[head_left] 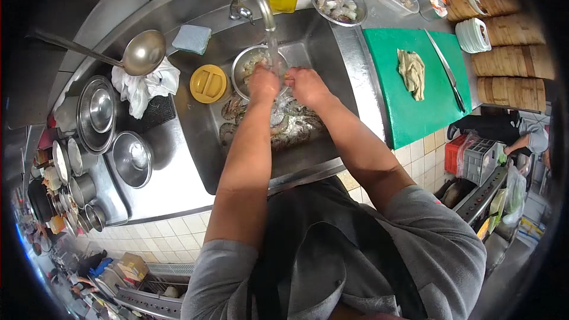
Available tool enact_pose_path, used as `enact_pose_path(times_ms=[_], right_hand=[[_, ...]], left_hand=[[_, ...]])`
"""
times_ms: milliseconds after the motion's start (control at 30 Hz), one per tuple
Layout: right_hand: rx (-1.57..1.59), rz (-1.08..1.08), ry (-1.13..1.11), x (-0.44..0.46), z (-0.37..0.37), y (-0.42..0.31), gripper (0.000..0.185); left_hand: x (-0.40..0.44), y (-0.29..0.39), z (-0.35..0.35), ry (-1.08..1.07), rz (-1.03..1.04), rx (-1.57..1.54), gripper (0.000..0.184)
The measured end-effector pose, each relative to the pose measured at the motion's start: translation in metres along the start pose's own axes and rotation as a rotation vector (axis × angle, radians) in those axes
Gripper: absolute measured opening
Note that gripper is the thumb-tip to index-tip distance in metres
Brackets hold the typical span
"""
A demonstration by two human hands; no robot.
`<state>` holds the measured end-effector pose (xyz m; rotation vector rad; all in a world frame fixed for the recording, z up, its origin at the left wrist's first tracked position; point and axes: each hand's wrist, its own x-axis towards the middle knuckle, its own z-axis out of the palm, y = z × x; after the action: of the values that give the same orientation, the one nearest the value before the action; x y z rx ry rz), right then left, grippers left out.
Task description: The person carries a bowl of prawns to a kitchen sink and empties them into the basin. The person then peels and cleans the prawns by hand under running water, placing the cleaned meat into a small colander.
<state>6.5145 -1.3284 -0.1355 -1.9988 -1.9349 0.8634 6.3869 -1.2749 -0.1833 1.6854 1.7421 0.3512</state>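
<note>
Both my hands are together under the running tap in the steel sink. My left hand is over the right part of a metal bowl with pale pieces in it; its fingers are bent and whatever they hold is hidden. Just right of the bowl, my right hand has its fingers closed on something small that I cannot make out. Below both hands a pile of raw shrimp lies on the sink floor. A yellow round lid lies left of the bowl.
Right of the sink a green cutting board bears a cloth and a knife. A bowl of shrimp stands behind. At left are a ladle, a white bag and metal bowls. Another person is far right.
</note>
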Motion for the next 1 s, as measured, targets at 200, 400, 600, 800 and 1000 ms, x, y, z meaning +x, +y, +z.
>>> enact_pose_path(times_ms=[200,400,600,800,1000], right_hand=[[0.104,-0.096,0.129,0.019,-0.008,0.003,0.033],[-0.244,0.015,-0.453,0.010,-0.057,-0.033,0.038],[-0.520,-0.329,-0.624,-0.054,-0.158,-0.159,0.033],[-0.311,-0.637,-0.706,-0.100,-0.217,-0.261,0.016],[-0.659,-0.699,-0.882,-0.112,-0.211,-0.298,0.013]], left_hand=[[-0.022,0.014,-0.029,-0.004,-0.108,-0.457,0.053],[-0.023,-0.012,-0.031,0.023,-0.163,-0.795,0.043],[-0.048,-0.068,-0.066,0.134,-0.202,-0.712,0.035],[-0.068,-0.093,-0.083,0.205,-0.201,-0.781,0.033],[-0.070,-0.095,-0.076,0.323,0.022,-0.893,0.039]])
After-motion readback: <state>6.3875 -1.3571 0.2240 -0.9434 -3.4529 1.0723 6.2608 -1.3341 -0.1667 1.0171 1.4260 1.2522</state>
